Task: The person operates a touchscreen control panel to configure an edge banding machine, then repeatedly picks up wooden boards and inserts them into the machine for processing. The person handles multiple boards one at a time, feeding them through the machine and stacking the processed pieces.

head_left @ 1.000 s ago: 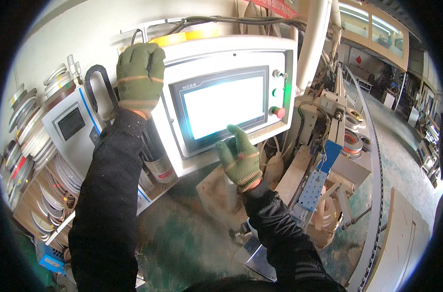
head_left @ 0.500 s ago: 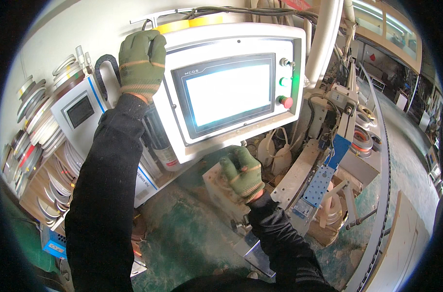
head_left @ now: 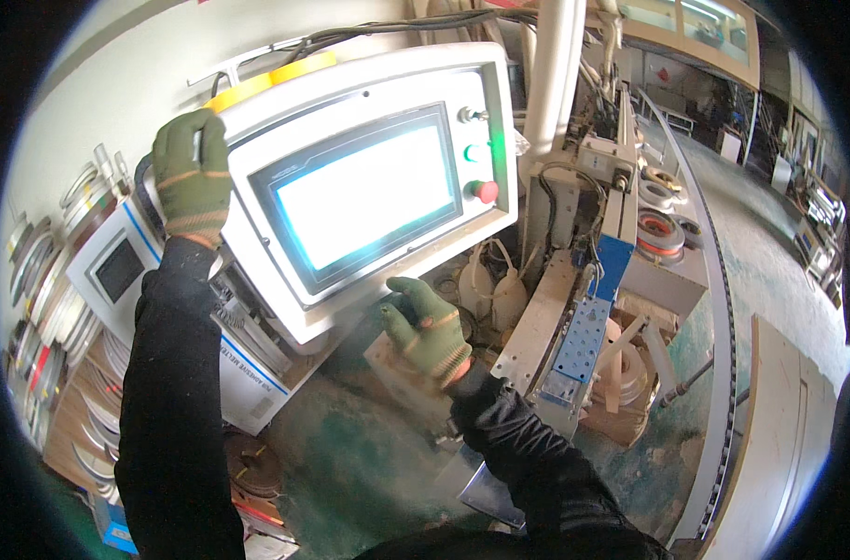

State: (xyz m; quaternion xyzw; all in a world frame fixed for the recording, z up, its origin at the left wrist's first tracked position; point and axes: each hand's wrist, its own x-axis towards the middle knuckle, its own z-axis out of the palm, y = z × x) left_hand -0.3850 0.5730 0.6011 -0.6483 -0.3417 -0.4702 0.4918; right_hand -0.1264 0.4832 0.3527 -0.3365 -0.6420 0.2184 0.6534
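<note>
My left hand [head_left: 190,177], in an olive glove, grips the upper left edge of a white control panel [head_left: 492,93]. The panel carries a glowing touchscreen [head_left: 360,191], a small switch [head_left: 470,115], a lit green button [head_left: 473,151] and a red push button [head_left: 486,191]. Just under the panel's lower edge is my right hand [head_left: 423,329], also gloved, with curled fingers; whatever they may hold is too hidden to name.
Stacked banding rolls [head_left: 38,364] line the left, beside a white machine [head_left: 115,271]. Plastic jugs [head_left: 507,299] sit behind my right hand. A machine rail [head_left: 582,341], more rolls [head_left: 658,233], a long conveyor track [head_left: 724,392] and a board [head_left: 784,439] fill the right.
My right hand has dropped from the screen's lower edge to beneath the panel, fingers curled. The panel and my left hand appear farther left and more tilted, partly from the view shifting.
</note>
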